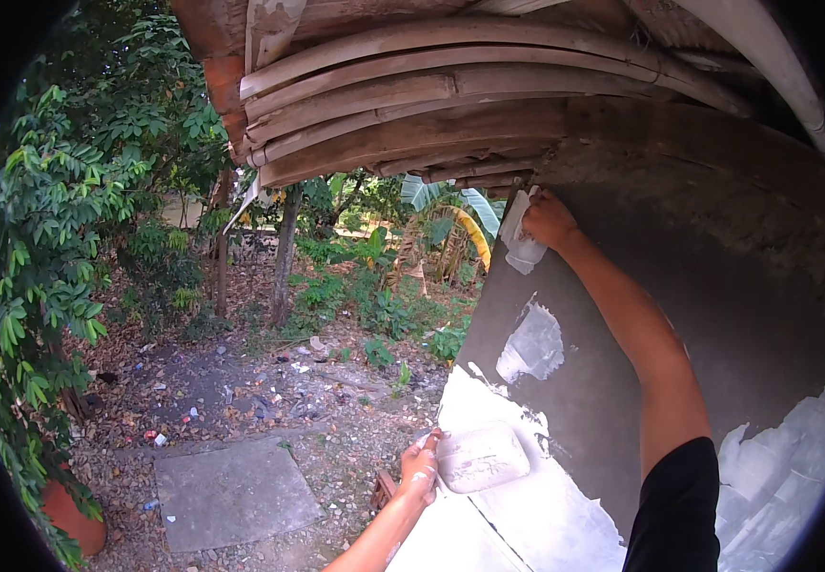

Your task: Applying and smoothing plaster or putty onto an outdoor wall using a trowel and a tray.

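Observation:
My left hand [420, 469], smeared with white paste, grips a rectangular, paste-coated tray [481, 458] low in front of the wall. My right hand [546, 217] is raised to the top left corner of the grey plastered wall [641, 324], fingers closed over a white streak [527, 253]; what it holds is too hidden to make out. A separate white patch [531, 348] lies lower on the wall, and broad white coated areas [555, 534] cover its bottom left and right.
Overhead are a wooden beam and bamboo poles [450, 86]. Outside at left are leafy branches [31, 248], a terracotta-coloured pot [74, 524], a concrete slab [231, 496] on littered gravel, tree trunks [284, 257] and banana plants [450, 229].

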A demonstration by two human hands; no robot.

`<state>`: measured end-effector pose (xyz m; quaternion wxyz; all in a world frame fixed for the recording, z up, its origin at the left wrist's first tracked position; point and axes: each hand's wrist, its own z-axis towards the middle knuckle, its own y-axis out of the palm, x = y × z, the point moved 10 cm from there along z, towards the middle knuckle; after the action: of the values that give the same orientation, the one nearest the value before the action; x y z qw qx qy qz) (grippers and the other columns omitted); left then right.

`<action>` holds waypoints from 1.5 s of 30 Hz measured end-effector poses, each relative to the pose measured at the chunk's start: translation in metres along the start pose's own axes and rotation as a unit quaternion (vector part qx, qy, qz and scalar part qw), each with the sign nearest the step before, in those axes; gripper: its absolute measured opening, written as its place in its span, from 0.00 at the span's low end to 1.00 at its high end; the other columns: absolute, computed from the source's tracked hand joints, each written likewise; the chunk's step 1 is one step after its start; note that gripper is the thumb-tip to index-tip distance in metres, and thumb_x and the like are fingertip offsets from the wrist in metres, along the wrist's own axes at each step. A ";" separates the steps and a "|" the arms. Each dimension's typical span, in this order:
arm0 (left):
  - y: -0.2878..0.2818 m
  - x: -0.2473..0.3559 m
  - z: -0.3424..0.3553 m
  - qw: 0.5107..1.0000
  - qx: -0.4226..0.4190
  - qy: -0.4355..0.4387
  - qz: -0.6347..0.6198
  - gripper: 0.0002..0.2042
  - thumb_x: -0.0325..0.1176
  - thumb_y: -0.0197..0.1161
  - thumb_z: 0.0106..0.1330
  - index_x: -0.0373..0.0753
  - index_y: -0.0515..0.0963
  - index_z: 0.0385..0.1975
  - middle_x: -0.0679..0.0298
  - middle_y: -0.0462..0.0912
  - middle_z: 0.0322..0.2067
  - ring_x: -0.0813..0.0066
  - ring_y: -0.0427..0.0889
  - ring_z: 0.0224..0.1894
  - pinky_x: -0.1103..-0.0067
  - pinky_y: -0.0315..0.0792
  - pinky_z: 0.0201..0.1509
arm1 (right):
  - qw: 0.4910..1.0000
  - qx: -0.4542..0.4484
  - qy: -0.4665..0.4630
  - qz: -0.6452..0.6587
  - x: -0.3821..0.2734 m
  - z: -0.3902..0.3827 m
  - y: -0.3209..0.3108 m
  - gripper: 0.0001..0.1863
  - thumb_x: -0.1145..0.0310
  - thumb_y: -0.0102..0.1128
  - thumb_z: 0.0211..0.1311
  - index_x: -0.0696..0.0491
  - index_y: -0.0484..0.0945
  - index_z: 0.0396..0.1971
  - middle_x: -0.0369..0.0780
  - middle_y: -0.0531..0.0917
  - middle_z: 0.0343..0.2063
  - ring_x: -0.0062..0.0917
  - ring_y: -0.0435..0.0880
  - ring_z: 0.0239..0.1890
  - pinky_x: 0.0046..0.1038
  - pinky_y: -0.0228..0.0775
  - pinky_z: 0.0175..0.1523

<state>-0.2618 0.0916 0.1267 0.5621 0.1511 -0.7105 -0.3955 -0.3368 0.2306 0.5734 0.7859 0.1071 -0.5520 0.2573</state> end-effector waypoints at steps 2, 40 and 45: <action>-0.008 -0.011 0.000 0.999 0.007 -0.029 -0.017 0.08 0.34 0.58 0.65 0.37 0.80 0.37 0.69 0.79 0.33 0.83 0.71 0.32 0.83 0.66 0.37 | 0.998 0.037 0.036 0.042 0.006 -0.017 -0.009 0.04 0.64 0.63 0.43 0.46 0.83 0.18 0.38 0.83 0.26 0.28 0.82 0.35 0.31 0.66 0.49; -0.015 -0.050 -0.101 0.989 -0.008 -0.146 0.003 0.11 0.33 0.50 0.69 0.33 0.76 0.41 0.58 0.79 0.41 0.72 0.76 0.43 0.77 0.71 0.49 | 0.593 -0.293 -0.049 0.749 -0.245 -0.303 -0.196 0.15 0.82 0.53 0.53 0.58 0.72 0.43 0.50 0.81 0.29 0.43 0.81 0.31 0.40 0.70 0.34; -0.012 -0.049 -0.120 0.988 0.010 -0.146 0.041 0.10 0.33 0.51 0.69 0.33 0.76 0.41 0.58 0.79 0.40 0.72 0.77 0.41 0.77 0.72 0.48 | 0.590 -0.289 -0.058 0.752 -0.254 -0.313 -0.206 0.15 0.81 0.53 0.55 0.56 0.72 0.44 0.50 0.81 0.33 0.43 0.81 0.34 0.38 0.71 0.36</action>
<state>-0.1385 0.0694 0.0915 0.4667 0.0682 -0.7947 -0.3822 -0.0402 0.1258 0.2474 0.2687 -0.5641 -0.5259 0.5771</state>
